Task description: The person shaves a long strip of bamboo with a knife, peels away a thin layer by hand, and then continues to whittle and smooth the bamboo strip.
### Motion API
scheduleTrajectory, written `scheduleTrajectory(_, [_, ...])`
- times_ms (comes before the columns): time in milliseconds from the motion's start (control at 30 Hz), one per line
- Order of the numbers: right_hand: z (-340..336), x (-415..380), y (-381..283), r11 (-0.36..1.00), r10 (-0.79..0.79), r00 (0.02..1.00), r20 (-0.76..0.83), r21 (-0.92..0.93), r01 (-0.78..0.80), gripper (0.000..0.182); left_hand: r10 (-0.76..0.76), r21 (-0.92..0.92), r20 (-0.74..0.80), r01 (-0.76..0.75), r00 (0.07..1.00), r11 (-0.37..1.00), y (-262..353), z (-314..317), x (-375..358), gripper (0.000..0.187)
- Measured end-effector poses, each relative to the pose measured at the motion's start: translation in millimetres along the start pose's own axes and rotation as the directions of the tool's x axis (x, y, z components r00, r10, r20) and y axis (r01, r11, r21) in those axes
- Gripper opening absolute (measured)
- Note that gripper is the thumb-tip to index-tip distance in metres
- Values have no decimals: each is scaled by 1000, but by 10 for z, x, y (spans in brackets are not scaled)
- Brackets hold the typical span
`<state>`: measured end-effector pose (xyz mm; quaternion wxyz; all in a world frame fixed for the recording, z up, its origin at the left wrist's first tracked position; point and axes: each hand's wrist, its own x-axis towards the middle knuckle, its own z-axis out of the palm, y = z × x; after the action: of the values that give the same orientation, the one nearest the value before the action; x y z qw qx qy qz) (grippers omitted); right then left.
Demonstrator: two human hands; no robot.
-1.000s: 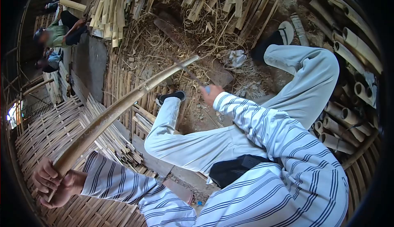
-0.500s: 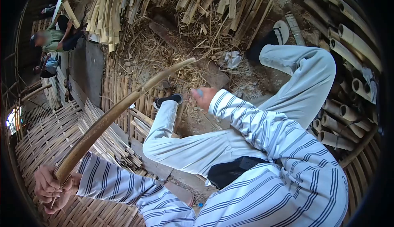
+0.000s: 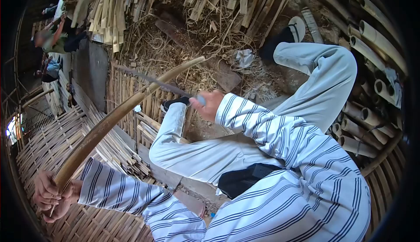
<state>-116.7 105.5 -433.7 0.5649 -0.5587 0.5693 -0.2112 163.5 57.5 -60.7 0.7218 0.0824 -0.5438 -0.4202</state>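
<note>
A long, curved split-bamboo piece slants from lower left up to the middle of the view. Its thick lower end is gripped by my left hand, fingers closed around it. My right hand is closed around the handle of a knife, with a bluish-grey butt showing at the fist. The dark, narrow blade points up and left and overlaps the bamboo's upper part in this view; motion blurs it slightly.
Split bamboo strips stand bundled at the top, above shavings on the ground. Cut bamboo poles are stacked at right. Woven bamboo matting lies at left. Another person sits at upper left. My outstretched legs frame the work area.
My right hand has shifted slightly left, and the knife blade now shows across the bamboo. The left hand keeps its hold with little movement. The other person's arm has risen.
</note>
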Motion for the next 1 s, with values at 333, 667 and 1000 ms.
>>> scheduleTrajectory(333, [-38, 329, 273, 981, 192, 978, 78, 22, -194, 61, 91, -45, -28, -92, 995, 995, 119, -65, -32, 34])
scheduleTrajectory(667, [266, 603, 1061, 946, 322, 947, 8, -52, -321, 56, 7, 123, -8, -6, 1000, 992, 210, -223, 37, 36])
scheduleTrajectory(1000, [-87, 317, 15, 985, 158, 969, 190, -106, -140, 57, -41, 263, -114, 70, 993, 962, 149, -292, 12, 34])
